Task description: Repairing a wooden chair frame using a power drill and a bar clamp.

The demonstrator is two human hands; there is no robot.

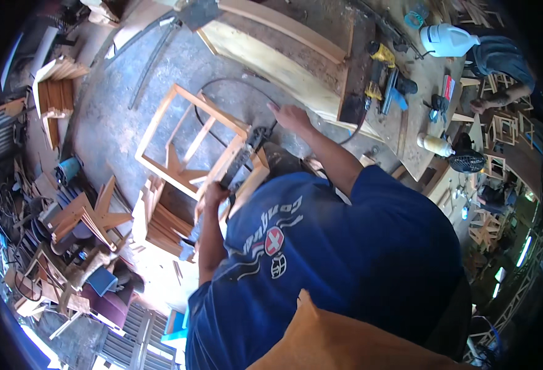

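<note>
A small wooden frame (154, 132) with crosspieces stands in front of me, slightly to the left. My left hand (215, 195) is closed at the frame's near lower corner, beside a dark piece; what its fingers hold is hard to make out. At the frame's right corner sits a dark tool or fitting (259, 133), partly hidden, with a black cord (237, 79) looping beyond it. My right hand (290, 117) is raised just past that dark part, a finger stretched out and nothing visible in it.
Stacked wooden pieces (163, 223) lie left of my left hand. A workbench (401, 132) at right carries a yellow drill (379, 55), a white jug (449, 41) and a bottle (435, 145). Another person's arm (507, 96) shows at far right. Wood scraps clutter the left.
</note>
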